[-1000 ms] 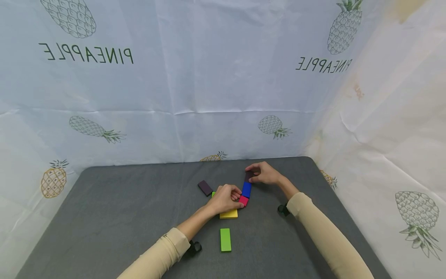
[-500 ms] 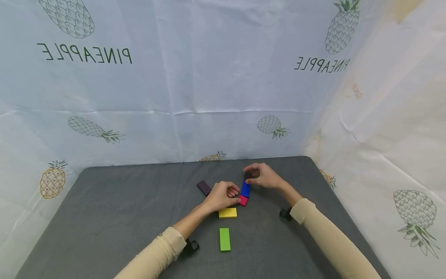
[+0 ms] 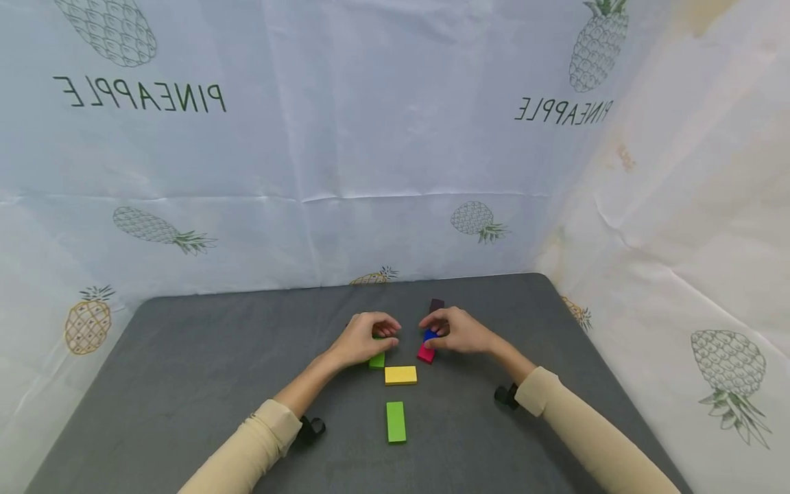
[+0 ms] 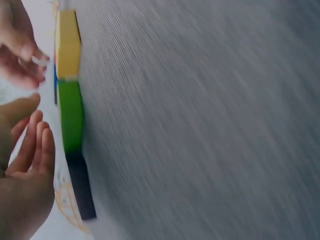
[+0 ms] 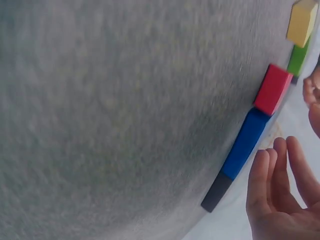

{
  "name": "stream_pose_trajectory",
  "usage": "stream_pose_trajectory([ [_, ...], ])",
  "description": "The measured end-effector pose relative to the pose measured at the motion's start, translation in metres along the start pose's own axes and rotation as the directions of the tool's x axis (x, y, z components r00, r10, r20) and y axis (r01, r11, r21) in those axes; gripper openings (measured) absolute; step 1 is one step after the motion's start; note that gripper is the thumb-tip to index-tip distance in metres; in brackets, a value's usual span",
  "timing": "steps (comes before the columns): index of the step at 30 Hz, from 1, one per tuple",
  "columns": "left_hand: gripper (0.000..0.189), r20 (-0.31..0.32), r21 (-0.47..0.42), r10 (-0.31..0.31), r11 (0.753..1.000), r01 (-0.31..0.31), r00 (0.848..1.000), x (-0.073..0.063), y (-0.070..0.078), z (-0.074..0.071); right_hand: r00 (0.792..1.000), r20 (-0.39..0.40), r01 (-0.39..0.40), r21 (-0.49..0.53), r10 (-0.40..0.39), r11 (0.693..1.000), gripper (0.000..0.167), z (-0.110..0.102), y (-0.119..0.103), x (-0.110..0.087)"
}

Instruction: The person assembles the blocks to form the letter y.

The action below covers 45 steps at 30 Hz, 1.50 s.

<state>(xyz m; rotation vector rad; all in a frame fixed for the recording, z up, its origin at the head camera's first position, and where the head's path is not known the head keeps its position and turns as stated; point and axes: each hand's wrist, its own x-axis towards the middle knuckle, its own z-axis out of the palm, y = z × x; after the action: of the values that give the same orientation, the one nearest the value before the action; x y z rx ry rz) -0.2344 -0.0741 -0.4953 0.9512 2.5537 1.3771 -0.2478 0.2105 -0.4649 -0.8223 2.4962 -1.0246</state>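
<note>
My left hand (image 3: 367, 338) hovers with loosely bent fingers, holding nothing, over a green block (image 3: 377, 361). In the left wrist view a dark block (image 4: 81, 190) continues the row beyond that green block; the hand mostly hides it in the head view. My right hand (image 3: 459, 331), also holding nothing, overlaps a blue block (image 3: 430, 335) in the head view. A red block (image 5: 273, 90), the blue one and another dark block (image 3: 437, 304) lie end to end in a slanting row. Between the two rows, nearer me, lies a yellow block (image 3: 400, 375).
A second green block (image 3: 396, 422) lies lengthwise nearer me, apart from the others. All blocks are on a grey table (image 3: 234, 384). A white pineapple-print cloth (image 3: 370, 151) hangs behind the table and along its sides.
My left hand has moved left, away from the red block. My right hand has drawn back toward me from the far dark block, which now shows at the end of its row.
</note>
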Motion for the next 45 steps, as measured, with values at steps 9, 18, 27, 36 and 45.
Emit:
stream_pose_trajectory([
  [9,0.037,0.076,0.279,0.13,0.949,-0.146,0.989,-0.016,-0.02,-0.027,1.0,0.011,-0.021,-0.033,0.021,0.999,0.039,0.005,-0.004,-0.002],
  [18,0.048,0.148,0.332,0.102,0.932,-0.147,0.984,-0.023,-0.022,-0.035,0.999,0.017,-0.031,-0.032,0.032,0.999,0.038,0.009,-0.001,-0.002],
  [27,0.058,0.175,0.319,0.066,0.94,-0.12,0.982,-0.023,-0.025,-0.033,0.999,0.01,-0.035,-0.01,0.035,0.999,0.037,0.011,0.003,-0.002],
  [36,0.055,0.165,0.329,0.047,0.939,-0.099,0.985,-0.022,-0.025,-0.031,0.999,0.011,-0.052,0.008,0.052,0.999,0.039,0.011,0.002,-0.002],
  [45,0.052,0.081,0.299,0.051,0.952,-0.073,0.995,-0.014,-0.021,-0.025,0.998,0.011,-0.056,-0.005,0.057,0.998,0.041,0.011,0.001,-0.001],
])
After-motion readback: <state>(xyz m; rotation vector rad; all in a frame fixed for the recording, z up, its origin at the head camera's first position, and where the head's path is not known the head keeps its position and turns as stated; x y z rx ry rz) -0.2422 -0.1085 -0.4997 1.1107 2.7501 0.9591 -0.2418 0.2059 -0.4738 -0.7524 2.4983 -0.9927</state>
